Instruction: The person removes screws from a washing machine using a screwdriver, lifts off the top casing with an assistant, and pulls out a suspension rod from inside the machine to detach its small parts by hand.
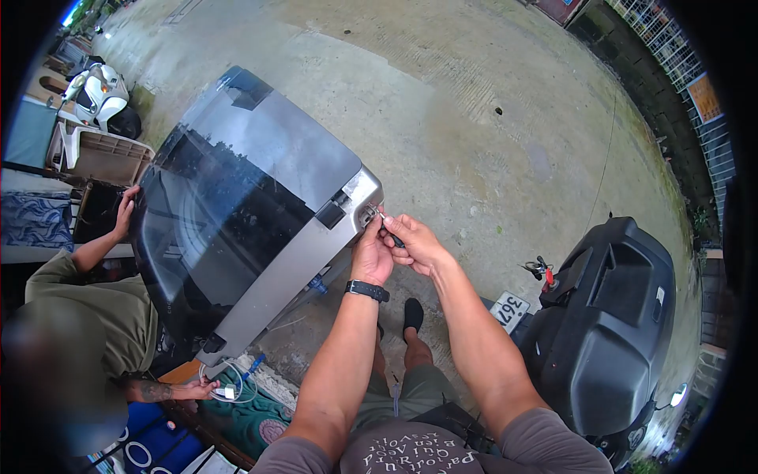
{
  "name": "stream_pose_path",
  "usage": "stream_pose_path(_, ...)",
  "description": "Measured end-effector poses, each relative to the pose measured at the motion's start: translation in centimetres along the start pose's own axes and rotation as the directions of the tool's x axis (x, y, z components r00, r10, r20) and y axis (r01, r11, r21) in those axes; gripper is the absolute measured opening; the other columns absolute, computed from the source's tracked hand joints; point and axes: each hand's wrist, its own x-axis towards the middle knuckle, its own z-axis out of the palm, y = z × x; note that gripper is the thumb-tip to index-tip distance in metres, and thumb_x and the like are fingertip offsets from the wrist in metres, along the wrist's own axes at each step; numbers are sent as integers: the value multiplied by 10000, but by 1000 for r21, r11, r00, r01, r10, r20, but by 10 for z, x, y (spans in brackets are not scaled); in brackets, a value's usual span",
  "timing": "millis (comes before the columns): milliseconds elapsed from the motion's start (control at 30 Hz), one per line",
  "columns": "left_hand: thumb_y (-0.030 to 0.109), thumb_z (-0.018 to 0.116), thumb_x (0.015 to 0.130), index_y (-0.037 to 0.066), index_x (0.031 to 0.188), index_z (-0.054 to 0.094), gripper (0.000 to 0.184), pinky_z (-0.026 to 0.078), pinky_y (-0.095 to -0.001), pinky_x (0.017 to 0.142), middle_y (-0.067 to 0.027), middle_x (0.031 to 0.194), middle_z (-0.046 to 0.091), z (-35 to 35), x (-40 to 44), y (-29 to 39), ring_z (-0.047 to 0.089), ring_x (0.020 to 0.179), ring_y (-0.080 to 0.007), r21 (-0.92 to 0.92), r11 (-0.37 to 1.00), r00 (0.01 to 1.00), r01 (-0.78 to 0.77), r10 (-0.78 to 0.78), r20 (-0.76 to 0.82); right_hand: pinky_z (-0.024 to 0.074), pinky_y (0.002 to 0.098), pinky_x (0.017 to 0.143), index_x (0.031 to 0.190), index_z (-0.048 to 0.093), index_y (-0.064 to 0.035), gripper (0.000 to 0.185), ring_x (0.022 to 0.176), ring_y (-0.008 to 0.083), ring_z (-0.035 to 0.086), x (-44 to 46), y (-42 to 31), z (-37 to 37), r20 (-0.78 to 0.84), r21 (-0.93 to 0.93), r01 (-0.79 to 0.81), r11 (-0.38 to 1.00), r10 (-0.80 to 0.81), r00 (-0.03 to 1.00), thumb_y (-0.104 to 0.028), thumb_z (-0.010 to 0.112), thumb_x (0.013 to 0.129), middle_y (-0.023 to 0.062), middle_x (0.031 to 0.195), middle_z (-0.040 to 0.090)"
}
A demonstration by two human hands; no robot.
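Observation:
A grey washing machine (278,286) with a dark glass lid (213,213) fills the left middle of the head view. Close to its right corner, my right hand (417,243) is closed around a small screwdriver (392,237) with a black handle. The screwdriver's shaft points up toward a recess (366,213) in that corner. My left hand (371,257), with a black watch (367,291) on the wrist, is right beside it. Its fingers are closed against the corner; what they pinch is hidden.
At the left, a person (95,316) has one hand (126,212) on the machine's edge and the other (193,390) by a coiled white cord (230,390). A motorbike's black top box (608,316) stands at the right. A white scooter (101,95) is parked farther back.

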Motion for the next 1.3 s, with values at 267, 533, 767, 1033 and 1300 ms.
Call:
stream_pose_path(267, 157, 703, 959, 95, 1117, 666, 173, 498, -313, 952, 0, 1052, 677, -8, 7, -7, 613, 1015, -126, -70, 997, 999, -35, 32, -41, 484, 394, 592, 1067, 476, -83, 338, 708, 234, 633, 7, 27, 10, 126, -973, 231, 10, -814, 567, -347, 667, 979, 118, 822, 639)
stream_pose_path(533, 196, 714, 961, 87, 1172, 626, 253, 500, -288, 767, 6, 958, 641, -8, 9, -4, 589, 849, -121, -79, 995, 995, 53, -46, 93, 507, 391, 640, 1181, 474, -38, 259, 699, 195, 579, 15, 20, 5, -110, -436, 433, 789, -525, 844, -111, 615, 976, 95, 959, 625)
stream_pose_path(767, 312, 743, 942, 124, 1130, 662, 278, 536, -307, 743, -13, 928, 637, -20, 19, 2, 612, 827, -148, -12, 981, 955, 192, -184, 232, 451, 312, 495, 1066, 542, -62, 185, 614, 174, 575, -12, 8, 25, -308, 47, 266, 963, -240, 921, -201, 641, 993, 108, 951, 620)
stream_pose_path(1033, 297, 758, 928, 118, 1122, 661, 281, 537, -335, 810, -9, 1002, 649, -3, 13, -10, 630, 911, -151, -42, 999, 1000, 8, -7, 24, 460, 284, 540, 1094, 519, -64, 231, 690, 184, 582, -5, 27, 9, -167, -23, 239, 971, -240, 956, -208, 649, 969, 115, 948, 595)
stream_pose_path(1300, 271, 745, 941, 109, 1138, 666, 267, 510, -306, 797, 19, 945, 636, -5, 12, -4, 599, 894, -131, -29, 997, 993, 66, -63, 99, 505, 316, 621, 1121, 530, -47, 263, 776, 209, 605, -14, 17, -12, -25, 276, 79, 958, -75, 997, -126, 698, 934, 120, 1056, 579)
